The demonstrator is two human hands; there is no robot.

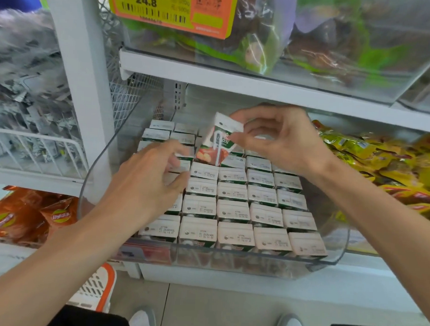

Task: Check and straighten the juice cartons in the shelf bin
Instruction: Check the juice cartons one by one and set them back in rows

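Observation:
A clear plastic shelf bin (328, 264) holds several rows of small white-topped juice cartons (232, 211) standing upright. My right hand (282, 139) pinches the top of one juice carton (218, 143) and holds it tilted above the back rows, its red fruit face and straw showing. My left hand (150, 182) hovers over the left rows with relaxed, slightly curled fingers, touching or nearly touching the carton tops; it hides a few cartons beneath it.
A white shelf board (238, 84) sits just above the bin, carrying clear bins of bagged goods and an orange price tag (172, 8). Yellow snack packets (383, 159) lie to the right, orange chip bags (26, 217) lower left. An orange-and-white basket (97, 288) stands on the floor.

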